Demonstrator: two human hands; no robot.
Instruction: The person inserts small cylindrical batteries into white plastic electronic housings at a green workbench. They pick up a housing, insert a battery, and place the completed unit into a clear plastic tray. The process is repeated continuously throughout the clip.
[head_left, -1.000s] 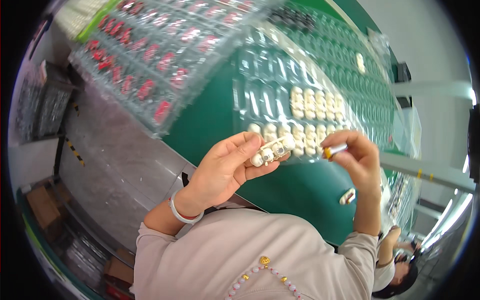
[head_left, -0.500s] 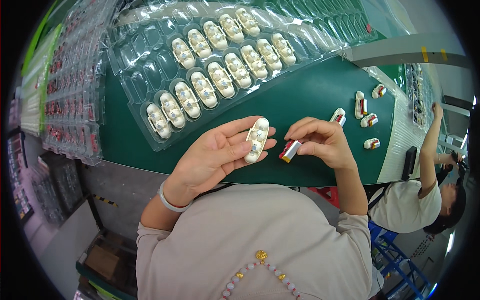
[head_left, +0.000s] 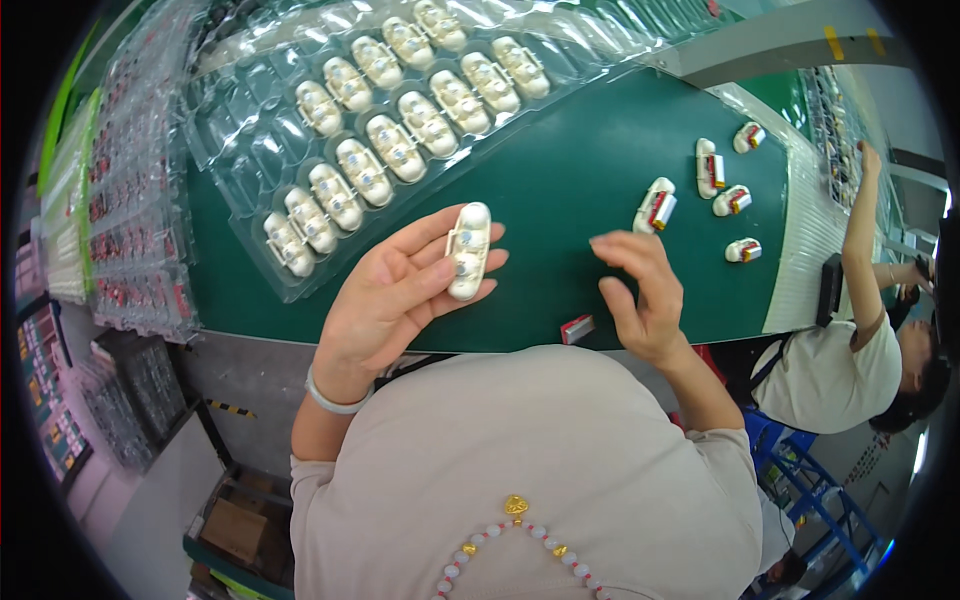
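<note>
From my remote seat I have the left hand (head_left: 385, 295) just left of centre frame, thumb and fingers clamped on a white oblong shell (head_left: 471, 235) lying upright across its fingers. The right hand (head_left: 648, 300), right of centre, holds thumb and fingers apart; a silver-and-red block (head_left: 577, 329) lies on the green table (head_left: 545, 200), to that hand's lower left.

The left hand (head_left: 385, 290) holds an elongated white shell (head_left: 469, 248), thumb over it, fingers behind. Beyond those fingers, a clear tray (head_left: 238, 158) holds rows of white shells (head_left: 427, 123). The right hand (head_left: 645, 295) has thumb and fingers parted; nearer the body than their tips, a silver-and-red block (head_left: 577, 329) lies on the green table (head_left: 560, 180).
</note>
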